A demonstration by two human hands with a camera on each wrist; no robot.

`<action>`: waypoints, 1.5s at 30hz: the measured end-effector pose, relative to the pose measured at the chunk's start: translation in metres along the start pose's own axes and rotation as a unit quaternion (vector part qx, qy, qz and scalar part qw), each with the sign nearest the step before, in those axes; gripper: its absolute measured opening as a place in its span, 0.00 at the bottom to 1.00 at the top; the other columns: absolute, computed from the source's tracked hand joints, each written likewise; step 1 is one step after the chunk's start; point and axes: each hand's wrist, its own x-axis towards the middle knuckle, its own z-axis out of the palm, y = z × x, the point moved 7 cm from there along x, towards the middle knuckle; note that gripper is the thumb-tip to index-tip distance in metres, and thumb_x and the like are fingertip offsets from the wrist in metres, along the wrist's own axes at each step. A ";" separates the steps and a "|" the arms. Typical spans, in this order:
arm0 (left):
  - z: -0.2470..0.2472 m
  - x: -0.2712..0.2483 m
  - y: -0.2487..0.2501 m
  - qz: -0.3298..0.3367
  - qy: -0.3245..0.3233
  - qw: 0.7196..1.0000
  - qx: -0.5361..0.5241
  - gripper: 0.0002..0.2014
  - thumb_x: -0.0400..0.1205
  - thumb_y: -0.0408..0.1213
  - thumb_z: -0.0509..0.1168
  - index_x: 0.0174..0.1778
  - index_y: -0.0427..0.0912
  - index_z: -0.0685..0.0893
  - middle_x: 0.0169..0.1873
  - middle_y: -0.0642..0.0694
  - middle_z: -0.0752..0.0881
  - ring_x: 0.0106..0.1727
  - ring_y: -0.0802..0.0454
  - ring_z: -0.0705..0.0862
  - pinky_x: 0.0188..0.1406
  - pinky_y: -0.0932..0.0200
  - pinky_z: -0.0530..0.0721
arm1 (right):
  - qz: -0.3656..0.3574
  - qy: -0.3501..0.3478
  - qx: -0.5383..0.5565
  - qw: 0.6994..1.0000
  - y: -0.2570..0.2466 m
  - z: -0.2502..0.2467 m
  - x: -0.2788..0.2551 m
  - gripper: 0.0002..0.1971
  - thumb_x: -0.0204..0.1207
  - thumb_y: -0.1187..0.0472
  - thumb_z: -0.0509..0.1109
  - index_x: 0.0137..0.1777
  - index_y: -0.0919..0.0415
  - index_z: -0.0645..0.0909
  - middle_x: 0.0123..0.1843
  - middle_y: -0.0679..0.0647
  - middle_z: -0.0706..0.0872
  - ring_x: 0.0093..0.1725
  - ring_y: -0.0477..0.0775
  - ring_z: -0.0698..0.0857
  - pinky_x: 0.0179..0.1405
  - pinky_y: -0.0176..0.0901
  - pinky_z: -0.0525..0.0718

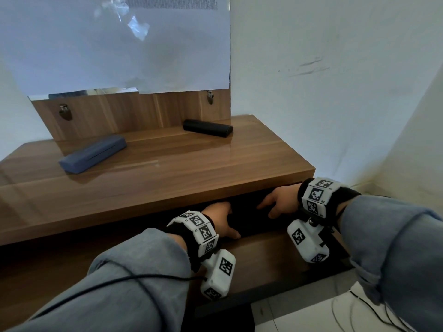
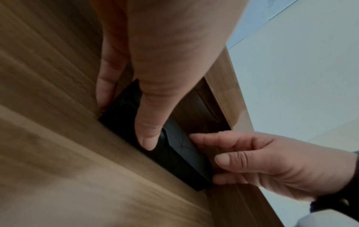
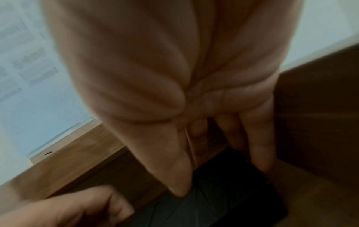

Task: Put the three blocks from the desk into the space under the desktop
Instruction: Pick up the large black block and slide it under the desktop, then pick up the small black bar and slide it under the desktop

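Note:
Under the desktop (image 1: pixel 167 178), in the dark gap, both hands hold a black block (image 2: pixel 180 156) by its ends. My left hand (image 1: pixel 221 222) grips the left end, thumb (image 2: pixel 149 130) on top and fingers behind. My right hand (image 1: pixel 275 202) curls its fingers (image 2: pixel 233 159) round the right end. The right wrist view shows the same black block (image 3: pixel 223 199) below my right hand (image 3: pixel 174 92). A blue-grey block (image 1: pixel 93 153) lies on the desktop at the left. A second black block (image 1: pixel 208 128) lies at the back right.
A lower wooden shelf (image 1: pixel 263 257) runs beneath the gap. A wooden back panel (image 1: pixel 134 111) with a paper-covered mirror (image 1: pixel 115 44) rises behind the desk. White walls (image 1: pixel 335 92) close in on the right. Cables (image 1: pixel 359 305) lie on the tiled floor.

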 end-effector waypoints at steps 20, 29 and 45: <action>-0.007 -0.008 0.023 0.010 0.004 1.000 0.021 0.32 0.75 0.48 0.75 0.72 0.39 0.73 0.67 0.42 0.81 0.67 0.44 0.81 0.60 0.53 0.81 | -0.020 0.045 0.021 0.999 -0.015 -0.009 -0.015 0.26 0.77 0.54 0.70 0.76 0.50 0.75 0.75 0.48 0.79 0.72 0.52 0.79 0.70 0.43 0.75; -0.079 -0.046 0.013 0.045 0.046 0.998 0.022 0.23 0.78 0.52 0.70 0.62 0.39 0.86 0.58 0.42 0.89 0.59 0.45 0.86 0.59 0.52 0.83 | -0.096 0.081 0.160 0.979 -0.070 -0.058 -0.017 0.14 0.77 0.64 0.71 0.62 0.61 0.85 0.36 0.50 0.86 0.33 0.43 0.83 0.38 0.34 0.83; -0.203 -0.006 -0.085 -0.017 0.178 0.980 -0.084 0.18 0.79 0.47 0.72 0.60 0.40 0.87 0.58 0.45 0.88 0.57 0.49 0.87 0.55 0.56 0.84 | -0.006 0.300 0.179 0.937 -0.101 -0.184 0.052 0.18 0.71 0.58 0.76 0.61 0.62 0.85 0.57 0.60 0.89 0.44 0.53 0.82 0.38 0.39 0.82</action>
